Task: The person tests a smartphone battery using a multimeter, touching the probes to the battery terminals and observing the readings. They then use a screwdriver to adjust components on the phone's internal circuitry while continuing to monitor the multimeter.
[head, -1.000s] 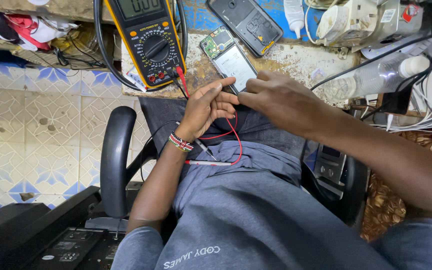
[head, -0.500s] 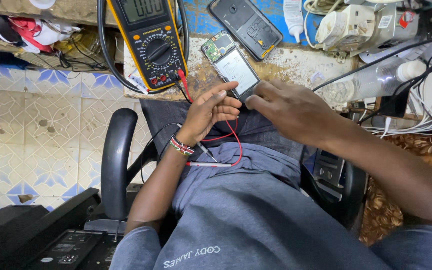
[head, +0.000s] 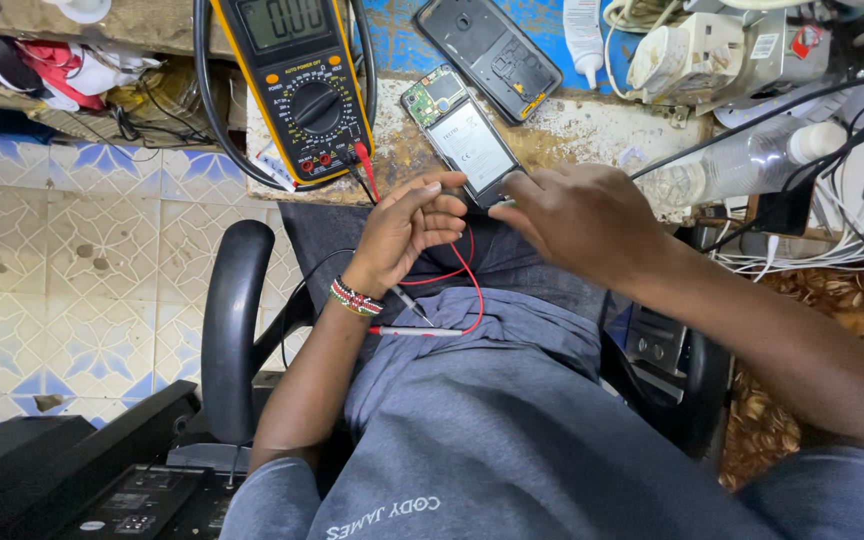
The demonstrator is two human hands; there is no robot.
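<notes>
Both hands are meeting at the bench's [head: 592,135] front edge: the right hand [head: 577,215] is pinching the opened phone's [head: 467,145] lower end, apparently; the left hand [head: 407,230] is curling loosely beside it, fingertips touching. A clear bottle [head: 742,165] is lying near the right edge, contents unclear.

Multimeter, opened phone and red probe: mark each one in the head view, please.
Multimeter [head: 297,85]: head view, on its yellow-rimmed body above the dial.
Opened phone [head: 470,145]: head view, on the pale battery face.
Red probe [head: 417,330]: head view, on the handle lying across the lap.
</notes>
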